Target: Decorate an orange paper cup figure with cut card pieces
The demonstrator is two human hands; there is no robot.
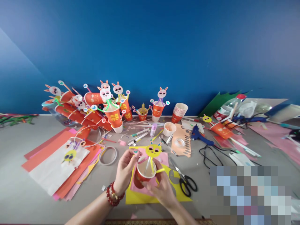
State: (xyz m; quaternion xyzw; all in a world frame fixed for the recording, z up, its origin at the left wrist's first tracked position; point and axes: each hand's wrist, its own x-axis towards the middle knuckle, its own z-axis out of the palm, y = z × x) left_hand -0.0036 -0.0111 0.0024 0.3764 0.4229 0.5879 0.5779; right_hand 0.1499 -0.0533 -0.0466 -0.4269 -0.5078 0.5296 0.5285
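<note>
A red paper cup (pixel 142 180) is held tilted in my right hand (pixel 163 187), its fingers wrapped around the side. A yellow paper animal face (pixel 153 150) with ears rises above the rim. Pale and yellow strips run from the face down into the cup, and a yellow straw-like arm (pixel 160 170) sticks out to the right. With thumb and forefinger, my left hand (pixel 126 167) pinches a small paper disc (pixel 136 151) with a teal mark, at the end of the cup's left arm. Yellow paper (pixel 161 199) and pink paper lie beneath.
Black-handled scissors (pixel 188 185) lie right of the cup. Behind are a blue glue gun (pixel 198 135) with its cord, a stack of cups (pixel 179 112), and several finished rabbit cups (pixel 112 114). A tape roll (pixel 107 155) and coloured sheets (pixel 48 178) lie left.
</note>
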